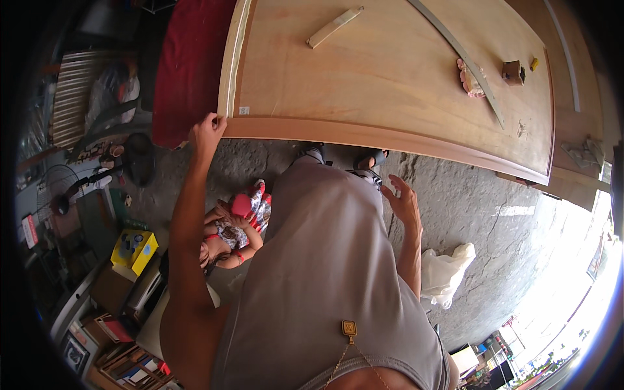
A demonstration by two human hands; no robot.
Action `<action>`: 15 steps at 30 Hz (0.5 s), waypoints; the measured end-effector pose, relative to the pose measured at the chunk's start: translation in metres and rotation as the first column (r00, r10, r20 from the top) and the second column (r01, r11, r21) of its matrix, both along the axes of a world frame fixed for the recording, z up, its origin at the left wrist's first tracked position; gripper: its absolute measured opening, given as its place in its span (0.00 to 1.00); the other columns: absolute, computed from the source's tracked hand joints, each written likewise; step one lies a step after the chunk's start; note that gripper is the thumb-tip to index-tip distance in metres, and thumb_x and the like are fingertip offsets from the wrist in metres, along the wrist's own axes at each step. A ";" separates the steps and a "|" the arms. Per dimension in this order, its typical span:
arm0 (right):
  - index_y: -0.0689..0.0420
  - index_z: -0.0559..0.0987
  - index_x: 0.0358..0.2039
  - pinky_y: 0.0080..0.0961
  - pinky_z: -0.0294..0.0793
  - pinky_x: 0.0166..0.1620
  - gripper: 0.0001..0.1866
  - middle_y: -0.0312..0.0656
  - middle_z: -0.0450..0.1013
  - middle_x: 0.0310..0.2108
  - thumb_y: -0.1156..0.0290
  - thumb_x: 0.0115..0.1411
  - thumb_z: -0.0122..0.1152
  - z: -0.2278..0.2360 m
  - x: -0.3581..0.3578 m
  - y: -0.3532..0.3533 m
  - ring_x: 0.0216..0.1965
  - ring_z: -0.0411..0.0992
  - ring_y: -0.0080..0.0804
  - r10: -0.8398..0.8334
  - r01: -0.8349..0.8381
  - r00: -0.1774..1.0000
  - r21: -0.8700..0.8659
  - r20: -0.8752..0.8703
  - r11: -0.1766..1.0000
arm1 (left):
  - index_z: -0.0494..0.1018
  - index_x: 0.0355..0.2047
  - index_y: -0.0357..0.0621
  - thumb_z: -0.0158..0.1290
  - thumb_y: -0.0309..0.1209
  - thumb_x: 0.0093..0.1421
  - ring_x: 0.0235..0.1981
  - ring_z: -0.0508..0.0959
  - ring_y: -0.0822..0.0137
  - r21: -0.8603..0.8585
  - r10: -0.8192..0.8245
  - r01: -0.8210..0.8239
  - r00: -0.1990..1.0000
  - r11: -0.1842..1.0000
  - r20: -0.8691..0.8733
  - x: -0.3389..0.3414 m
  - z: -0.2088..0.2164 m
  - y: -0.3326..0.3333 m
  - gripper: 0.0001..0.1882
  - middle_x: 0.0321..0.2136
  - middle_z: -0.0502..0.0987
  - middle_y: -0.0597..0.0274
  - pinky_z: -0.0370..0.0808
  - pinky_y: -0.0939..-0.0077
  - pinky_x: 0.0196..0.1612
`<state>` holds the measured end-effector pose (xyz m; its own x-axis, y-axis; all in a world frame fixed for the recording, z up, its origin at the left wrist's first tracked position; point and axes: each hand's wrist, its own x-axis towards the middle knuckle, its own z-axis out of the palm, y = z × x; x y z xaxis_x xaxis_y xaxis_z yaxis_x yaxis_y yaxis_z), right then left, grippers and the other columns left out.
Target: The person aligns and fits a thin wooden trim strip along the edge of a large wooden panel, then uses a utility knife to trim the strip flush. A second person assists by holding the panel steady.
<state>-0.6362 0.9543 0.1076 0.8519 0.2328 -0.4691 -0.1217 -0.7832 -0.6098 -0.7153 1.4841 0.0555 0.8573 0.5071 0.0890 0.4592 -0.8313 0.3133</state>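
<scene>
A large wooden panel [390, 78] with raised edge strips lies in front of me. At its near left corner my left hand [208, 132] is closed, thumb and fingers pinching the edge there. The pale strip [229, 71] along the panel's left side ends at that hand. My right hand [404, 200] hangs below the panel's near edge, beside my leg, fingers apart and holding nothing. On the panel lie a short wooden stick [335, 28], a long metal straightedge [458, 52], a crumpled pink cloth [469, 78] partly under it, and a small brown box [513, 73].
Dark red cloth [188, 71] hangs beside the panel's left side. Close by my left arm is another person [234, 234]. A white plastic bag [447, 273] lies on the concrete floor to my right. At left stand a fan [62, 203] and a yellow box [134, 252].
</scene>
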 end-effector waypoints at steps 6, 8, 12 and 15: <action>0.58 0.77 0.51 0.37 0.74 0.51 0.26 0.52 0.76 0.47 0.59 0.55 0.69 -0.002 0.000 -0.007 0.48 0.75 0.46 -0.016 0.016 1.000 0.003 0.001 1.000 | 0.75 0.36 0.47 0.55 0.28 0.57 0.39 0.76 0.56 0.110 -0.238 0.230 0.969 0.967 0.067 -0.020 0.023 -0.029 0.06 0.36 0.73 0.60 0.75 0.63 0.33; 0.58 0.77 0.51 0.37 0.74 0.51 0.26 0.52 0.76 0.47 0.58 0.56 0.68 -0.004 0.000 -0.008 0.48 0.75 0.46 -0.013 0.013 1.000 0.001 -0.011 1.000 | 0.75 0.36 0.47 0.55 0.26 0.56 0.39 0.75 0.56 0.104 -0.234 0.227 0.970 0.968 0.061 -0.018 0.027 -0.034 0.07 0.35 0.72 0.61 0.74 0.61 0.34; 0.58 0.77 0.51 0.38 0.73 0.51 0.26 0.51 0.77 0.47 0.58 0.56 0.68 -0.007 -0.003 -0.012 0.48 0.75 0.46 -0.010 0.010 1.000 0.008 -0.007 1.000 | 0.74 0.35 0.47 0.55 0.23 0.54 0.38 0.74 0.54 0.094 -0.266 0.256 0.957 0.962 0.117 -0.019 0.019 -0.031 0.08 0.34 0.71 0.61 0.71 0.57 0.38; 0.58 0.77 0.51 0.38 0.73 0.51 0.26 0.51 0.77 0.46 0.57 0.56 0.68 -0.006 -0.003 -0.013 0.48 0.75 0.46 -0.009 0.009 1.000 0.004 -0.003 1.000 | 0.74 0.35 0.46 0.55 0.21 0.52 0.36 0.73 0.53 0.083 -0.274 0.265 0.954 0.961 0.124 -0.019 0.015 -0.030 0.09 0.33 0.71 0.60 0.70 0.56 0.40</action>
